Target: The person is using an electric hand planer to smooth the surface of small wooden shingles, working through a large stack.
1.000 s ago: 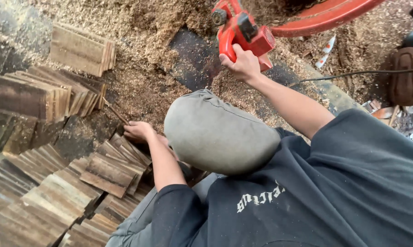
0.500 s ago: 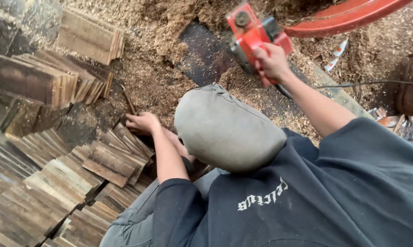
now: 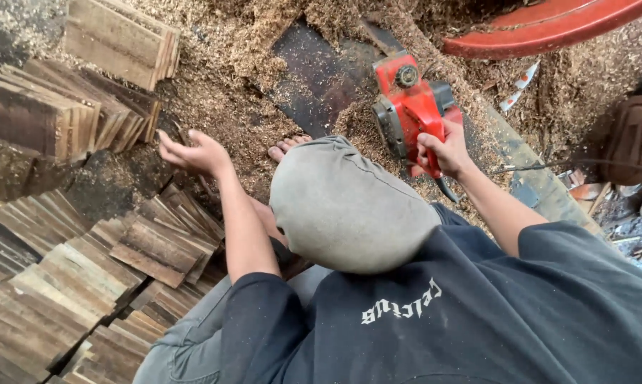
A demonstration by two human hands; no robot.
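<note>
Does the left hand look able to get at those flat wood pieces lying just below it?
Probably yes: the left hand hovers open above the wood pieces, with nothing between them.

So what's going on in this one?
A person sits on a floor covered in sawdust, one knee drawn up. The right hand grips the handle of a red electric planer resting on a dark board. The left hand is open and empty, held above the stacks of thin wood slats to the left. More slat bundles lie further off.
</note>
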